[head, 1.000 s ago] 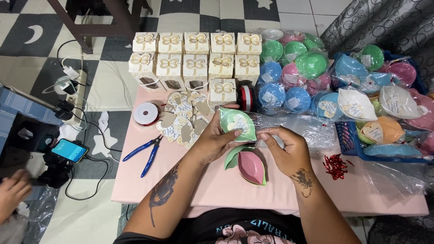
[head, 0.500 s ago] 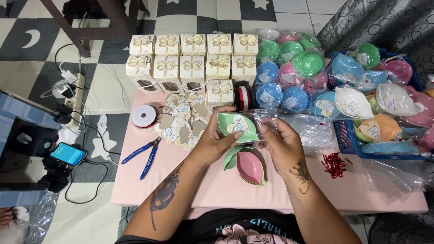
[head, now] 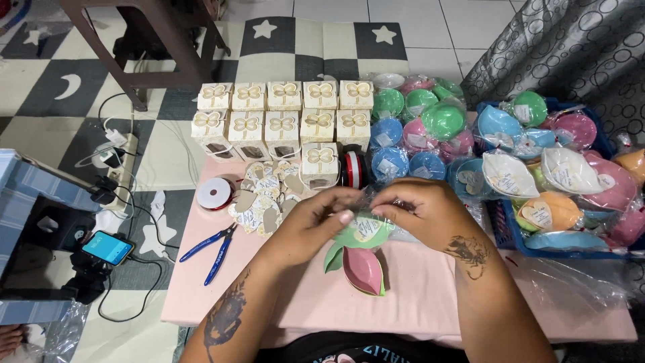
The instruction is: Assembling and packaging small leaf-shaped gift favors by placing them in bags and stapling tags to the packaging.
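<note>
My left hand (head: pixel 310 220) and my right hand (head: pixel 424 212) meet over the middle of the pink table (head: pixel 430 296). Together they pinch the clear plastic wrap around a green leaf-shaped dish (head: pixel 366 232) that carries a small paper tag. Just below it, a pink leaf-shaped dish (head: pixel 363 270) with a green one beneath lies on the table. A pile of heart-shaped paper tags (head: pixel 263 196) sits just left of my left hand.
Cream gift boxes with bows (head: pixel 282 114) stand in rows at the back. Wrapped coloured dishes (head: pixel 416 128) fill the back right, with more in a blue basket (head: pixel 505 230). Ribbon spool (head: pixel 214 193), blue pliers (head: pixel 213 243), phone (head: pixel 107 247) and cables at left.
Both hands have closed in together over the green dish, which now lies flatter and lower between them. The camera view has shifted slightly.
</note>
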